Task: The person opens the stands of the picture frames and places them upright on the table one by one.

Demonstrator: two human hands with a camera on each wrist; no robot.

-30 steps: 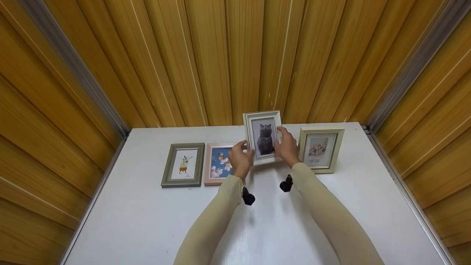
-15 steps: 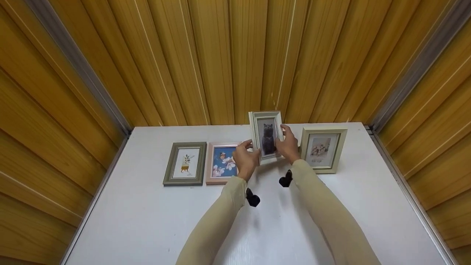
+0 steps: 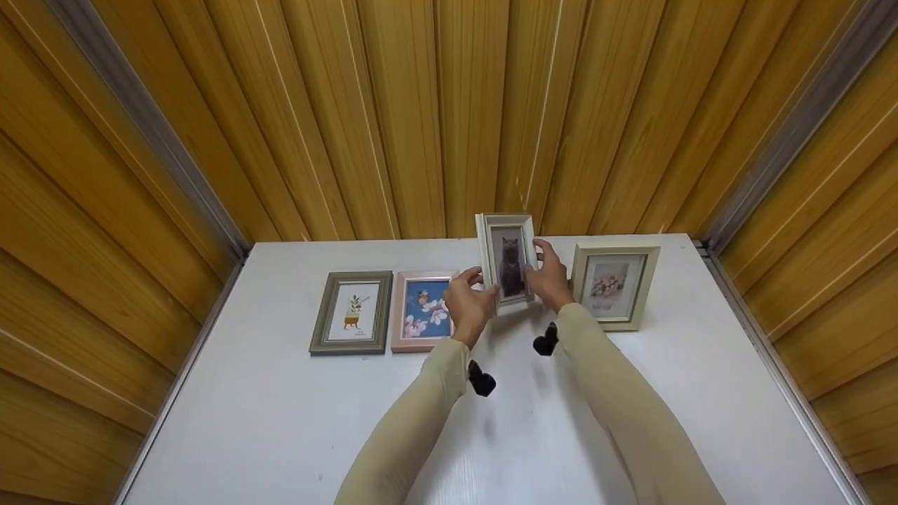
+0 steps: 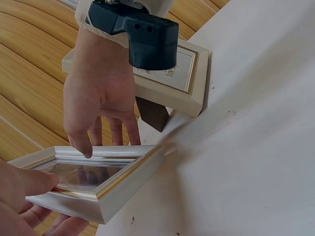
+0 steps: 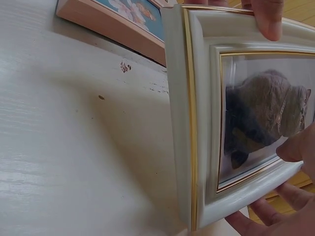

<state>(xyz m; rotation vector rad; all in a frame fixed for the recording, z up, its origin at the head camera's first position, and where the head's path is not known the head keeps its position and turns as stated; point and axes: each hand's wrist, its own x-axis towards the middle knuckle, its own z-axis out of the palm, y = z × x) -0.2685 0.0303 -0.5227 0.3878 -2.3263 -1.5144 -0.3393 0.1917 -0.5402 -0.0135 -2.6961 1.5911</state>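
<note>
A white picture frame point(image 3: 511, 266) with a gold inner line and a photo of a grey cat stands nearly upright between both hands. My left hand point(image 3: 468, 303) grips its left side, thumb on the front and fingers behind. On the opposite side my right hand point(image 3: 549, 278) holds it the same way, its thumb point(image 5: 291, 147) over the glass near the cat. Close by on the right stands a cream picture frame point(image 3: 614, 286), propped on a dark stand leg point(image 4: 151, 113). Left of the hands is a pink picture frame point(image 3: 423, 317) with blossoms, partly hidden by my left hand.
A green-grey picture frame point(image 3: 352, 312) with a plant picture is at the far left of the row. The white tabletop point(image 3: 266, 421) runs back to a wall of yellow wood-look panels point(image 3: 400, 126), with more panels at both sides.
The white picture frame has shifted slightly right and turned, so its left edge shows more and its front looks narrower. Both hands have kept their hold on it.
</note>
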